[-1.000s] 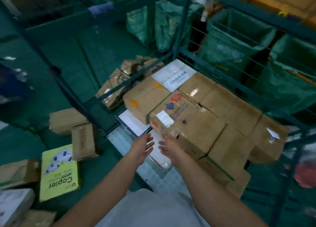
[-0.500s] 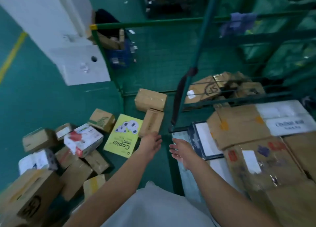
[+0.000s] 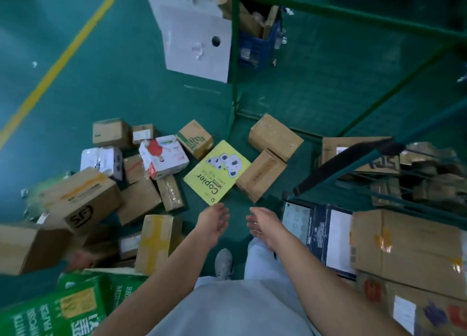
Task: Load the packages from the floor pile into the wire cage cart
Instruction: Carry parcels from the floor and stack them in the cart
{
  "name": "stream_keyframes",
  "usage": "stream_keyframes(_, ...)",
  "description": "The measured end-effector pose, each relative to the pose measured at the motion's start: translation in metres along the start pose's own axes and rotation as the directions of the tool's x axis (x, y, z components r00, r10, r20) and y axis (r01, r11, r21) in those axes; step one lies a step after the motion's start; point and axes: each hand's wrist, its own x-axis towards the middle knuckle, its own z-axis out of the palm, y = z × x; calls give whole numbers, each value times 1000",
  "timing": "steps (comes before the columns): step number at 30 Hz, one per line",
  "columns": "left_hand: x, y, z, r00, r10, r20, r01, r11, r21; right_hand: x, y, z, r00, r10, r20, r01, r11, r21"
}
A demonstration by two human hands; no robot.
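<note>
We look straight down on a smooth teal floor (image 3: pixel 126 90) crossed by one yellow painted line (image 3: pixel 63 57). Both bare hands hang empty above it, palms turned toward each other: the left hand (image 3: pixel 213 223) has its fingers loosely spread and slightly curled, the right hand (image 3: pixel 264 225) likewise open, and neither touches any package.

The floor pile (image 3: pixel 131 184) lies to the left and ahead of the hands. Just beyond the left fingertips rests a flat, glossy yellow Copier paper packet (image 3: pixel 217 171), rectangular, printed with cartoon koalas. Touching its right edge we see a narrow oblong brown carton (image 3: pixel 261 175), and behind that a larger plain cardboard box (image 3: pixel 275 137), matte and tilted. Left of the packet sit a small brown cube with green print (image 3: pixel 194 138), a white box with a red picture (image 3: pixel 163 156), and a taped kraft carton stamped SF (image 3: pixel 80 201). A box banded with yellow tape (image 3: pixel 158 242) stands near the left forearm, and a shiny green woven sack (image 3: pixel 70 308) fills the lower left corner.

The wire cage cart (image 3: pixel 379 14), framed in green-painted metal tube, takes up the right side. Its floor already carries big corrugated cartons (image 3: pixel 409 247) with orange tape scraps, and a flat dark blue package (image 3: pixel 318 234) with a white label beside them, near the right wrist. Below the hands we see one grey sneaker (image 3: pixel 223 263).
</note>
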Motion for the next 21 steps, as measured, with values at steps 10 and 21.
stream_keyframes(10, 16, 79, 77, 997, 72, -24, -74, 992, -99, 77, -124, -30, 998, -19, 53, 16, 999, 49)
stream_keyframes(21, 29, 86, 73, 991, 10, -130, -45, 962, -270, 104, -151, -16, 981, 113, 159, -76, 971, -225)
